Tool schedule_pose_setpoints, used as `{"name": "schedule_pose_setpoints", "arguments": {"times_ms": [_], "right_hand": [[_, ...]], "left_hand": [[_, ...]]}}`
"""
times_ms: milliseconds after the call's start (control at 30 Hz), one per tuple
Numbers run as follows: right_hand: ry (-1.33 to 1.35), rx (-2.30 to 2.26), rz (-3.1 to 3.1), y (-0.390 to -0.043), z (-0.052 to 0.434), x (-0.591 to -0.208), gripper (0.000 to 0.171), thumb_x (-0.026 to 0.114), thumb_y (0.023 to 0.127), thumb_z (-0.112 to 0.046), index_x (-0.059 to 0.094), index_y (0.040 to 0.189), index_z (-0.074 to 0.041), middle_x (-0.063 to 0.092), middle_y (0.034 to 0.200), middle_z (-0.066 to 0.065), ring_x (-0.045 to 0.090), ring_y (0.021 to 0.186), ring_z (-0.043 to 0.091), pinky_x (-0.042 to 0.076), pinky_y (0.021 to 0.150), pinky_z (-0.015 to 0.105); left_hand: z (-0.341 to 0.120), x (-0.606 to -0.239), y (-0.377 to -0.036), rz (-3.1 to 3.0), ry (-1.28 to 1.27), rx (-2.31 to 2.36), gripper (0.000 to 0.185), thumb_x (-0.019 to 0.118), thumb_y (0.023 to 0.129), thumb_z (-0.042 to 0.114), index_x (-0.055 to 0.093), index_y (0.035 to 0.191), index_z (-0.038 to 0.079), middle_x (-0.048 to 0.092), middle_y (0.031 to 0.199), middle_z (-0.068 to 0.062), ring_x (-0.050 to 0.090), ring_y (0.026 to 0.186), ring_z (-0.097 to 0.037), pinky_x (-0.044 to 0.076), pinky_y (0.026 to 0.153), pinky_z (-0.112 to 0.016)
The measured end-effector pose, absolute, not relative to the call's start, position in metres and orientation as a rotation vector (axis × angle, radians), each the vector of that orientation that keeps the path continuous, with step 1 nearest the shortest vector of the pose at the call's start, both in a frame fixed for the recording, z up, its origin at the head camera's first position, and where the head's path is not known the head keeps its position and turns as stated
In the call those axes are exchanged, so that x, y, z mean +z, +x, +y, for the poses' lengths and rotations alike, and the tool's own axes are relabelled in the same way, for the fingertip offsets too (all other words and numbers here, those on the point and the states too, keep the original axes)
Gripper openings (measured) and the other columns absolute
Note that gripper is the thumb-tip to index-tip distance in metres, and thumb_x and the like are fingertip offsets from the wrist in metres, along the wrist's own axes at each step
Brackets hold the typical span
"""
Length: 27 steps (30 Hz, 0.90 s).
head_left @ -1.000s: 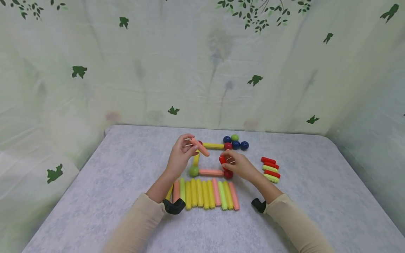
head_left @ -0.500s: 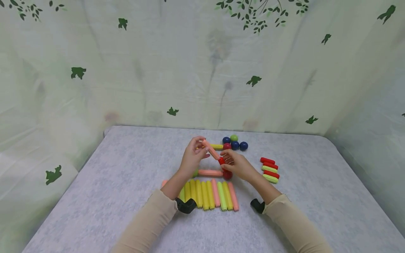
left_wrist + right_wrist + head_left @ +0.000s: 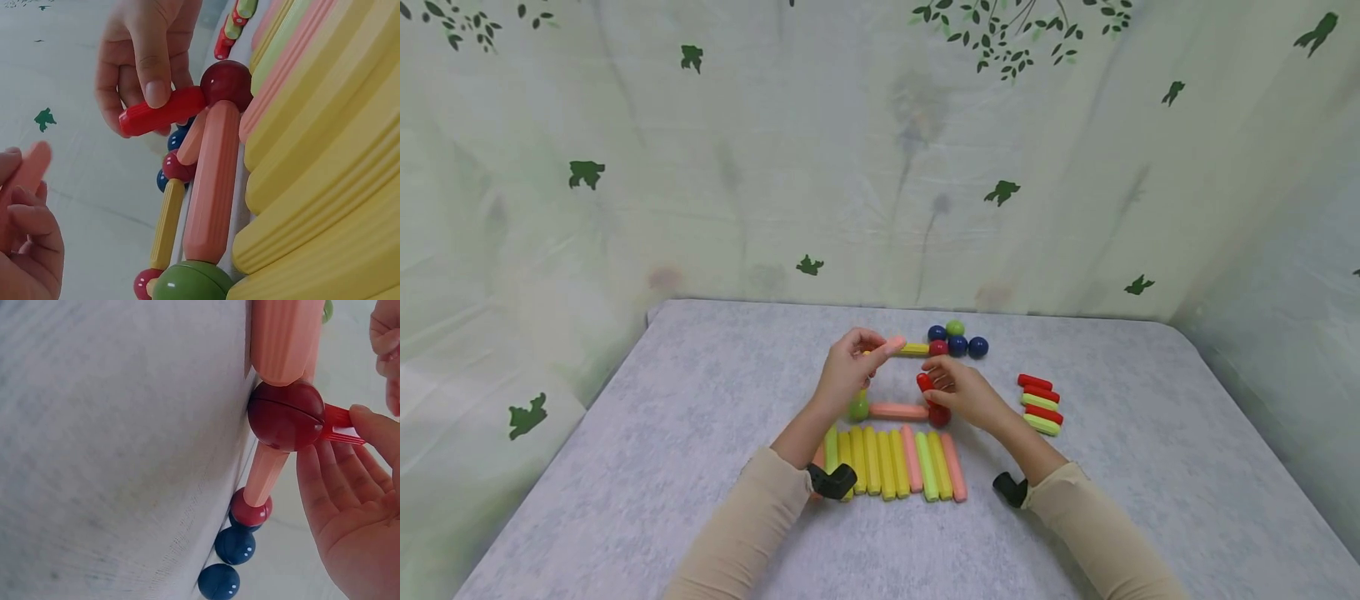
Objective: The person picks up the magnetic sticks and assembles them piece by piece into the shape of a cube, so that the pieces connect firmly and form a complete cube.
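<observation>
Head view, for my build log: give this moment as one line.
left hand: holds pink stick | right hand: pinches red stick joined to red ball | table: flat stick-and-ball frame

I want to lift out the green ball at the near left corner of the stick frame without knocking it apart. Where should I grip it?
Pinch the smooth green ball across its bare top from above: sticks meet its sides, so probably only the top is free. The left hand is closest.

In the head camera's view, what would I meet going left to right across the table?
Left hand holding a pink stick, then right hand holding a red stick, then the pile of red and green short sticks.
</observation>
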State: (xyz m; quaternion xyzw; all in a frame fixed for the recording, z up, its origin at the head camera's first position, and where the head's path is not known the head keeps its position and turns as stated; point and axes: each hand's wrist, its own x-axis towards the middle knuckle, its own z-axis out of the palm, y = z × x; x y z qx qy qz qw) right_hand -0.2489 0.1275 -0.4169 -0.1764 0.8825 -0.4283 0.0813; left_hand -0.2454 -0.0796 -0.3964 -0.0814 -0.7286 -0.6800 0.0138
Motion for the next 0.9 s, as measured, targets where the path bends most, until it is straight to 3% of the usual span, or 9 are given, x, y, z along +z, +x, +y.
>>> {"name": "schedule_pose_setpoints", "arguments": {"times_ms": [133,267,400,800,900], "right_hand": [[-0.518,-1.289,2.63,-0.249,0.128,-0.417,0.038,0.067,0.081,-0.012,0.052,0.116,-0.008,0.058,0.102,0.001,0.056,0.092,0.017,0.048,0.079,0.034],[-0.522,-1.295,2.626,-0.249,0.128,-0.418,0.032,0.067,0.081,-0.011,0.053,0.111,-0.012,0.058,0.1,0.0,0.056,0.091,0.017,0.049,0.078,0.033],[-0.528,-1.306,2.617,-0.249,0.128,-0.42,0.03,0.067,0.081,-0.01,0.054,0.108,-0.014,0.058,0.099,0.0,0.056,0.091,0.017,0.049,0.078,0.033],[-0.522,-1.333,2.597,-0.249,0.128,-0.419,0.031,0.067,0.081,-0.01,0.054,0.109,-0.014,0.058,0.099,0.0,0.056,0.092,0.017,0.049,0.078,0.033],[-0.529,-1.338,2.59,-0.25,0.128,-0.419,0.031,0.067,0.082,-0.011,0.054,0.109,-0.015,0.058,0.098,0.0,0.056,0.091,0.017,0.049,0.078,0.033]], "left_hand": [[-0.081,-0.398,-0.247,-2.302,-0.191,-2.14,0.028,0.073,0.076,0.03,0.064,0.092,0.009,0.057,0.078,-0.007,0.041,0.052,-0.018,0.036,0.049,-0.031],[-0.08,-0.399,-0.248,-2.317,-0.207,-2.2,0.026,0.072,0.078,0.022,0.06,0.094,0.005,0.059,0.082,-0.008,0.049,0.057,-0.019,0.043,0.062,-0.043],[-0.077,-0.4,-0.25,-2.303,-0.217,-2.275,0.026,0.069,0.079,0.013,0.055,0.099,0.003,0.06,0.081,-0.01,0.053,0.058,-0.018,0.041,0.075,-0.057],[-0.066,-0.395,-0.256,-2.271,-0.18,-2.317,0.037,0.065,0.082,0.006,0.044,0.111,-0.003,0.058,0.09,-0.013,0.056,0.07,-0.018,0.043,0.079,-0.052],[-0.065,-0.395,-0.257,-2.272,-0.253,-2.295,0.036,0.064,0.083,0.007,0.046,0.113,-0.002,0.059,0.093,-0.014,0.057,0.078,-0.026,0.044,0.079,-0.051]]}}
